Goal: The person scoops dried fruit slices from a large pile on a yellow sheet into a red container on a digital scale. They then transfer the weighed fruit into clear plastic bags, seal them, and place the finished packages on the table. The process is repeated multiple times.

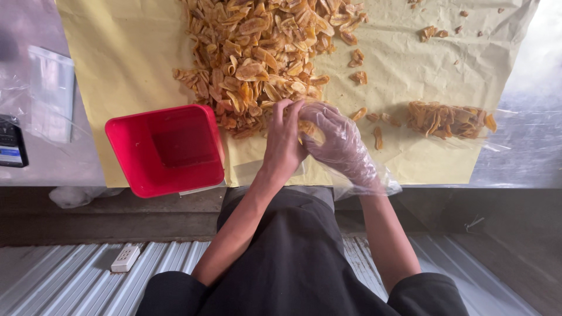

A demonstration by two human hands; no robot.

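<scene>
A big heap of golden fried chips [263, 52] lies on yellow paper [129, 58] spread over the table. My bare left hand [283, 140] and my right hand [336, 140], which wears a loose clear plastic glove, meet at the near edge of the heap. Between them they hold a handful of chips [308, 130], mostly hidden by the fingers. A clear plastic bag filled with chips [448, 120] lies to the right of my right hand. An empty red square plastic container [167, 149] stands to the left of my left hand, touching the heap's edge.
Loose chips [430, 32] are scattered at the top right of the paper. Clear empty bags [50, 88] and a small dark device [12, 143] lie at the left. A white power socket [125, 258] rests on corrugated metal below the table edge.
</scene>
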